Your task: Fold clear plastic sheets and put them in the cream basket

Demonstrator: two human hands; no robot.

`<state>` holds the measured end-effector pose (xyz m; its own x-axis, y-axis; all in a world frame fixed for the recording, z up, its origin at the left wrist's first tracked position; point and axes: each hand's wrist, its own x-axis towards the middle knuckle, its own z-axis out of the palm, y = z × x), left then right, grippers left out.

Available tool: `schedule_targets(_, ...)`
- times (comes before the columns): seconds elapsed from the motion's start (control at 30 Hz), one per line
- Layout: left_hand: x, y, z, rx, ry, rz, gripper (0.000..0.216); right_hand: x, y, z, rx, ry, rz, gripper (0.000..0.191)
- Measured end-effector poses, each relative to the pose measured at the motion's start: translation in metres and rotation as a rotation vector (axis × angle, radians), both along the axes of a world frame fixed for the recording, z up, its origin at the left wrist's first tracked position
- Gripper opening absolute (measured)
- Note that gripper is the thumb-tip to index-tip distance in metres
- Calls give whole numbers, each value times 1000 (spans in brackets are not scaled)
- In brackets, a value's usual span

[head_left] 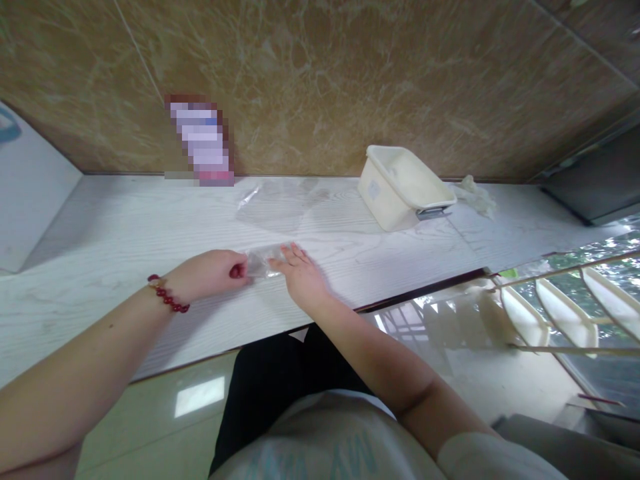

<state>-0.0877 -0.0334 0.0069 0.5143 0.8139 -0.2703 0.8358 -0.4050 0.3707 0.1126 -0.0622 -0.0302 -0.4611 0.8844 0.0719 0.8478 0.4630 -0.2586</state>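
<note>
Now the left hand [224, 273] pinches one end of the plastic [259, 262] on the tabletop [125, 220], while the right hand [304, 275] spreads its fingers over the other; steady pressure and a gentle, level pull should best keep it smooth.

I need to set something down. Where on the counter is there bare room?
Bare counter lies between the white box and left hand, and between the right hand and tub. Crowded: the middle, both hands on clear plastic, more plastic lying behind.
</note>
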Motion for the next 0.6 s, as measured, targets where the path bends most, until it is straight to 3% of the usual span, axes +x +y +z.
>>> schedule_targets(0.37, -19, 7, 4, -126, 1, -63, 27, -1, 1, 0, -24, -22, 16, 50)
schedule_targets(0.6, -13, 7, 20, 198, 44, 142, 35, -3, 1, -2, -16, -34, 11, 51)
